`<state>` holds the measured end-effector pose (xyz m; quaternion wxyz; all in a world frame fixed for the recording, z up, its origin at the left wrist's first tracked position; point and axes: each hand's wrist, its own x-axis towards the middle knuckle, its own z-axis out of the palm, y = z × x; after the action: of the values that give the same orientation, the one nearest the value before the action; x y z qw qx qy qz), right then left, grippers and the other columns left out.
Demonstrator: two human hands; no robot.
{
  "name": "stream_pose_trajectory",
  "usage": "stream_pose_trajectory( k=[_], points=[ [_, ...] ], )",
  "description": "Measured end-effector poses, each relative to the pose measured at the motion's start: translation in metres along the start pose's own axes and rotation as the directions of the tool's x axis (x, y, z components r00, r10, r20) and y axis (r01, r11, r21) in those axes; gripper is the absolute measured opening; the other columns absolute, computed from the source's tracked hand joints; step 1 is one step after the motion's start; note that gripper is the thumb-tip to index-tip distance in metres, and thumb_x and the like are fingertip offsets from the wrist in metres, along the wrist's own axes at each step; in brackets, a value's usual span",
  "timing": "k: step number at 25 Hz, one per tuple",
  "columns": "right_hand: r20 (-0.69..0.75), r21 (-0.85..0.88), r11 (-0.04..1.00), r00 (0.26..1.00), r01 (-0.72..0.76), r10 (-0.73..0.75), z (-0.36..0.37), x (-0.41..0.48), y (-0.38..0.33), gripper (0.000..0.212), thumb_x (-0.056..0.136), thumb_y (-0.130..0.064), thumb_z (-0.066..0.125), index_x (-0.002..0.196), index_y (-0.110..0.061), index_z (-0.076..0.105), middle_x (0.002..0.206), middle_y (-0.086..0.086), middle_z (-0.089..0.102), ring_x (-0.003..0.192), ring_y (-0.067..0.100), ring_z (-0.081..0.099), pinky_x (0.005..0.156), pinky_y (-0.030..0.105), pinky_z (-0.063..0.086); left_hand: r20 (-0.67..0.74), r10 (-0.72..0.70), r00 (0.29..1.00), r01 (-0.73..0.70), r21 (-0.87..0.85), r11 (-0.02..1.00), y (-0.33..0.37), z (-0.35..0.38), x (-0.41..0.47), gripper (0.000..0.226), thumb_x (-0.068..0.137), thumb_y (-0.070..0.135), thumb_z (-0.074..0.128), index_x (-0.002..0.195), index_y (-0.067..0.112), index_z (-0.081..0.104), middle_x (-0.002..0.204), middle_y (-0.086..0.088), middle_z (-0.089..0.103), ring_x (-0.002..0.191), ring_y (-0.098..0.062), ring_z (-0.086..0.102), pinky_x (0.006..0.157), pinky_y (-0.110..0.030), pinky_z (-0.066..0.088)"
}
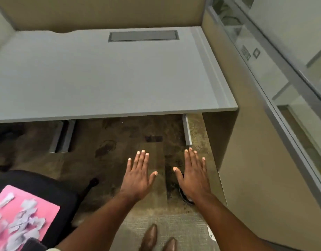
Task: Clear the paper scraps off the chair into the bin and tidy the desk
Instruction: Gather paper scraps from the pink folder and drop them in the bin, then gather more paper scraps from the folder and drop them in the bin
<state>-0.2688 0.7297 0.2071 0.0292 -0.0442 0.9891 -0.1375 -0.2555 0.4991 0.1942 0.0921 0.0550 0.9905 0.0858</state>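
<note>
My left hand and my right hand are held out flat, palms down and fingers spread, over the carpet in front of the grey desk; neither holds anything. At the lower left stands a black chair with a pink sheet lying on its seat. Several white paper scraps are scattered on that sheet. A dark round rim, possibly the bin, shows on the floor, mostly hidden under my right wrist.
The desk top carries only a grey cable hatch at the back. Beige partition walls close the desk on the right and behind. Metal desk legs stand underneath. My brown shoes are on the carpet below.
</note>
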Motion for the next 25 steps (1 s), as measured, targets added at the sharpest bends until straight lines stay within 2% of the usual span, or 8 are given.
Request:
stream_pose_trajectory(
  k=[7,11,15,19,25],
  points=[
    [0.021,-0.001,0.976,0.975,0.220,-0.220,-0.024,0.012,-0.111,0.079,0.098,-0.066,0.023,0.160,-0.018,0.008,0.169,0.005,0.007,0.154,0.021,-0.001,0.124,0.051,0.003,-0.098,-0.231,0.968,0.232,0.003,0.973,-0.089,-0.065,-0.070,0.080,0.097,0.067,0.003,0.160,0.017,-0.006,0.169,-0.002,-0.012,0.153,-0.016,-0.021,0.126,-0.045,-0.006],
    [0.039,-0.029,0.946,0.946,0.323,-0.322,-0.016,0.014,-0.178,0.079,0.099,-0.065,0.026,0.160,-0.018,0.011,0.168,0.006,0.010,0.155,0.022,0.001,0.124,0.050,0.002,-0.141,-0.331,0.933,0.328,-0.045,0.944,-0.148,-0.089,-0.108,0.079,0.099,0.063,0.010,0.161,0.015,0.000,0.169,-0.004,-0.008,0.154,-0.018,-0.017,0.126,-0.046,-0.006],
    [0.061,-0.052,0.913,0.913,0.406,-0.402,0.006,0.006,-0.259,0.080,0.098,-0.067,0.025,0.159,-0.017,0.015,0.168,0.007,0.013,0.154,0.023,0.005,0.124,0.049,0.002,-0.149,-0.445,0.883,0.438,-0.081,0.895,-0.223,-0.096,-0.160,0.076,0.101,0.061,0.015,0.161,0.016,-0.001,0.169,-0.002,-0.010,0.154,-0.017,-0.019,0.126,-0.047,-0.005],
    [0.079,-0.053,0.883,0.884,0.466,-0.461,0.033,-0.006,-0.339,0.081,0.098,-0.068,0.025,0.159,-0.017,0.013,0.168,0.007,0.012,0.154,0.022,0.004,0.124,0.050,0.005,-0.131,-0.537,0.834,0.529,-0.092,0.844,-0.292,-0.094,-0.217,0.076,0.100,0.062,0.012,0.161,0.018,-0.001,0.169,-0.001,-0.012,0.153,-0.017,-0.019,0.125,-0.044,-0.008],
    [0.135,-0.021,0.844,0.838,0.536,-0.529,0.072,-0.034,-0.453,0.079,0.097,-0.068,0.025,0.159,-0.021,0.010,0.168,0.005,0.009,0.154,0.022,0.000,0.124,0.050,0.001,-0.072,-0.652,0.755,0.648,-0.074,0.758,-0.385,-0.079,-0.300,0.080,0.099,0.066,0.010,0.160,0.016,-0.005,0.169,-0.004,-0.012,0.153,-0.020,-0.019,0.124,-0.043,-0.011]
  ],
)
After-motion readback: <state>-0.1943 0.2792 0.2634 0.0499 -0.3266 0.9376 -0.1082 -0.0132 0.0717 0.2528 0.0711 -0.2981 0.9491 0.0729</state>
